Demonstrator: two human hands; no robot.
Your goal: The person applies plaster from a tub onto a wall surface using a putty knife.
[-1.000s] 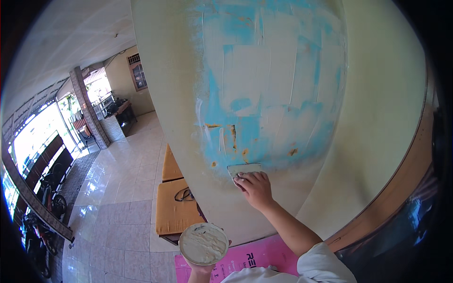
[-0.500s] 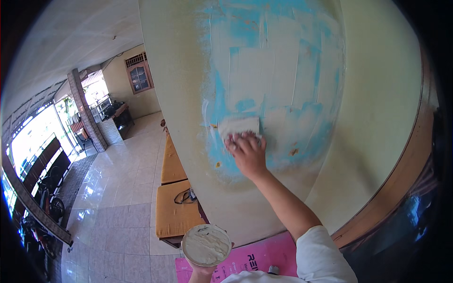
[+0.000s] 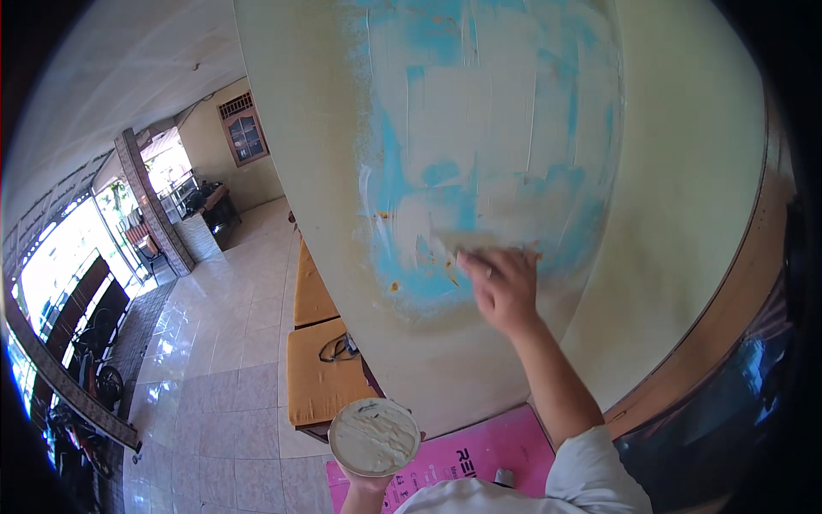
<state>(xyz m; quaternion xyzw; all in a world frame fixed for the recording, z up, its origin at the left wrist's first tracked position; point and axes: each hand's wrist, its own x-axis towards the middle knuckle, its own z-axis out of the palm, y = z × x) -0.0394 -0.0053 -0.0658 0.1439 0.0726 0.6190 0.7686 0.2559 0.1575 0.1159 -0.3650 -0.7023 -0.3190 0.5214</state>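
Note:
My right hand [image 3: 503, 291] is closed on a flat putty spreader [image 3: 443, 248], whose pale blade looks thin and tilted against the wall. The wall [image 3: 479, 128] has a light blue patch partly covered with whitish filler, some in streaks with raised ridges. Small orange-brown spots show on the blue around the blade. Low in front of me, my left hand [image 3: 366, 481] supports a round tub [image 3: 375, 439] of creamy white putty from below. Most of its fingers are hidden under the tub, with fingertips showing at its right rim.
Orange cushioned benches [image 3: 324, 368] stand left of the wall, with a dark strap [image 3: 334, 347] on one. Underfoot lies a pink printed sheet [image 3: 454, 454]. A brown curved frame [image 3: 711, 317] edges the right side. Motorcycles [image 3: 86, 385] stand at far left beyond the tiled floor.
My right hand has moved right and slightly down across the wall, and the spreader has turned from broad face to a narrow slant. My left hand still supports the tub.

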